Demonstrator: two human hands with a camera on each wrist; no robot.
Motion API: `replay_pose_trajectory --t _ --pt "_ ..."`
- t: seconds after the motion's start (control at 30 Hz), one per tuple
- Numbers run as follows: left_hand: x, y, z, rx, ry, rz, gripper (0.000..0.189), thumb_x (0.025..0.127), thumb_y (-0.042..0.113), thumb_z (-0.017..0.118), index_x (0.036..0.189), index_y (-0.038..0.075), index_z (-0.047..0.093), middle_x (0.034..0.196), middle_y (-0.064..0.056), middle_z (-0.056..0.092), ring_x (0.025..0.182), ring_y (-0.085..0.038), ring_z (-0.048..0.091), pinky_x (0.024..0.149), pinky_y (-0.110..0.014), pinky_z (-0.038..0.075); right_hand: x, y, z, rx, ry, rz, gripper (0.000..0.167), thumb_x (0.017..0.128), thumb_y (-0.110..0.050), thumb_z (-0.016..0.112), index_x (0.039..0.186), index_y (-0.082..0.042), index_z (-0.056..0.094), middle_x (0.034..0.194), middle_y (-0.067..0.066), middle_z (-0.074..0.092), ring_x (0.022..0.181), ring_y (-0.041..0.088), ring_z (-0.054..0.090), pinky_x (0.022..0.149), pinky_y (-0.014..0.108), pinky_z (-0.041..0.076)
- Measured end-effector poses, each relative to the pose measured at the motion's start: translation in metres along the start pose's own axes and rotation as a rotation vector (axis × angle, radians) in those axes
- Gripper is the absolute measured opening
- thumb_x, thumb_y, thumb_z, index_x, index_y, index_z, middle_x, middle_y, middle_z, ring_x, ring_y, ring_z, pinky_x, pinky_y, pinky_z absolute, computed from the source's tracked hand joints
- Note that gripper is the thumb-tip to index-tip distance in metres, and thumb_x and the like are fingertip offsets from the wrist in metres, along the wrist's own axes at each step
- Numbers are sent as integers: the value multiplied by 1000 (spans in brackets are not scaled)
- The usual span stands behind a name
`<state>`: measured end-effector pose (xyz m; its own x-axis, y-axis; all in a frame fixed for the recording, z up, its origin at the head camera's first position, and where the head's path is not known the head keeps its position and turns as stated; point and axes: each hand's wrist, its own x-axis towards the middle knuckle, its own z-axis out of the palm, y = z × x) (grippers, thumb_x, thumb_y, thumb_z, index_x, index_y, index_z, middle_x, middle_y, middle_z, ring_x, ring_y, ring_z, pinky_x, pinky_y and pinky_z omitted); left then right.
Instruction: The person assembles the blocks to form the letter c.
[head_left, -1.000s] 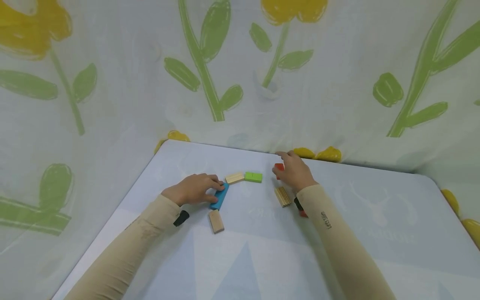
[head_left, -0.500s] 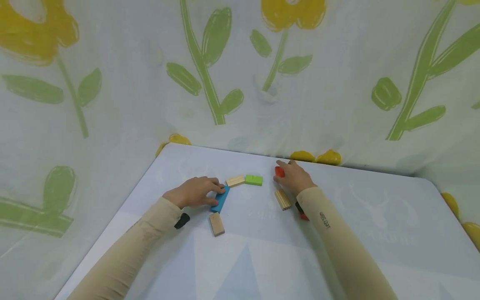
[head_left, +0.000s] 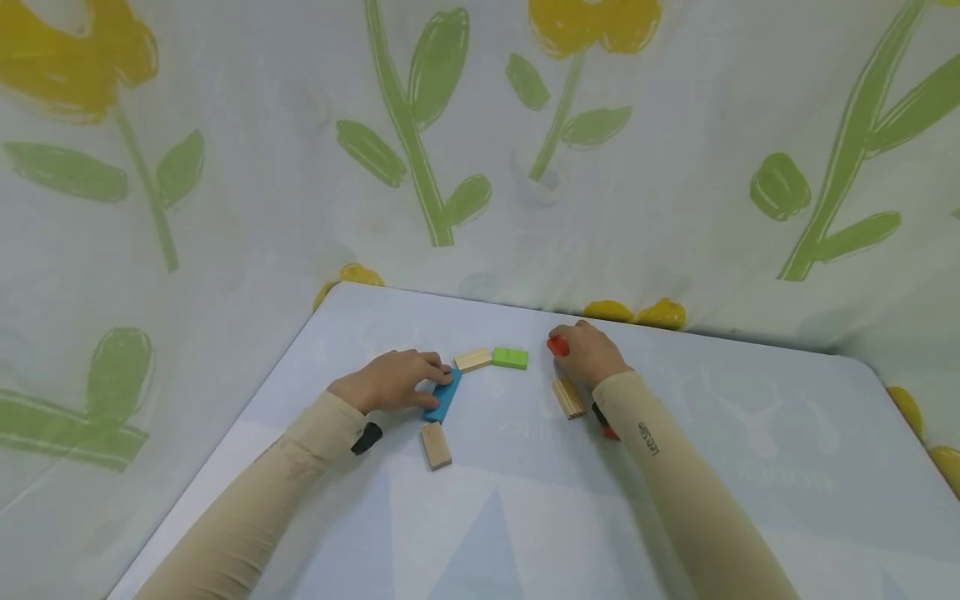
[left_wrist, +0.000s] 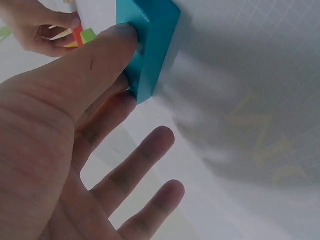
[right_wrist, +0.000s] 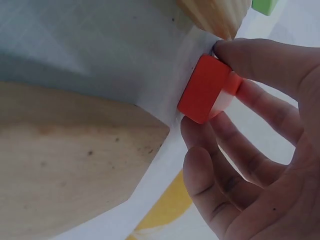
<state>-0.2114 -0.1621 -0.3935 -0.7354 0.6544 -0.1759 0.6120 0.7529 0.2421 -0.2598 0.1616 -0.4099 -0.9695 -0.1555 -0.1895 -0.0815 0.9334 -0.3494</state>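
Just right of the centre in the head view, the right grip (head_left: pixel 591 353) pinches the red block (head_left: pixel 557 346); this block is to the right of the green block (head_left: pixel 510 358), apart from it, and its long axis I cannot tell surely. The left grip (head_left: pixel 390 381) pinches the blue block (head_left: pixel 446 398), which slants from lower left to upper right. The red block looks smooth, with edges slightly rounded.

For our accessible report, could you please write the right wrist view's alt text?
A person's right hand pinches a red block. A wooden block fills the lower left; a second wooden block and a green block appear at top.
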Motion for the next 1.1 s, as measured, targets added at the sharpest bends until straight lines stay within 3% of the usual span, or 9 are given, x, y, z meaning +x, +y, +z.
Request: replay_pose_trajectory --t 0.27,0.43,0.6,0.83,1.1 --pt "1 -1 1 4 3 -4 46 91 29 78 133 12 69 140 -5 60 120 -29 60 96 -46 52 1 4 5 7 36 -9 55 96 -17 68 148 -11 52 138 21 55 115 35 56 106 53 45" --pt "1 0 1 -2 0 1 46 92 28 77 133 11 69 141 -6 60 123 -30 59 98 -48 51 0 7 5 -9 73 -52 53 95 -17 69 145 -4 54 136 20 58 116 33 57 105 52 45" --pt "1 -1 2 4 3 6 46 92 28 77 133 11 68 141 -6 60 124 -30 58 99 -48 51 -5 6 -4 -5 174 -113 53 94 -21 74 142 -5 57 131 17 61 110 31 59 101 49 49" --pt "3 -5 3 2 1 16 46 92 28 77 133 11 68 141 -6 60 125 -30 59 99 -48 51 -17 0 -20 26 342 -240 53 90 -19 80 139 -9 61 117 13 62 90 27 60 80 41 57" --pt "4 -3 1 -1 2 12 47 91 28 78 133 10 68 141 -6 60 124 -30 59 98 -47 52 -37 -9 -31 103 533 -423 52 90 -21 79 138 -10 62 120 11 63 92 27 62 75 40 55"
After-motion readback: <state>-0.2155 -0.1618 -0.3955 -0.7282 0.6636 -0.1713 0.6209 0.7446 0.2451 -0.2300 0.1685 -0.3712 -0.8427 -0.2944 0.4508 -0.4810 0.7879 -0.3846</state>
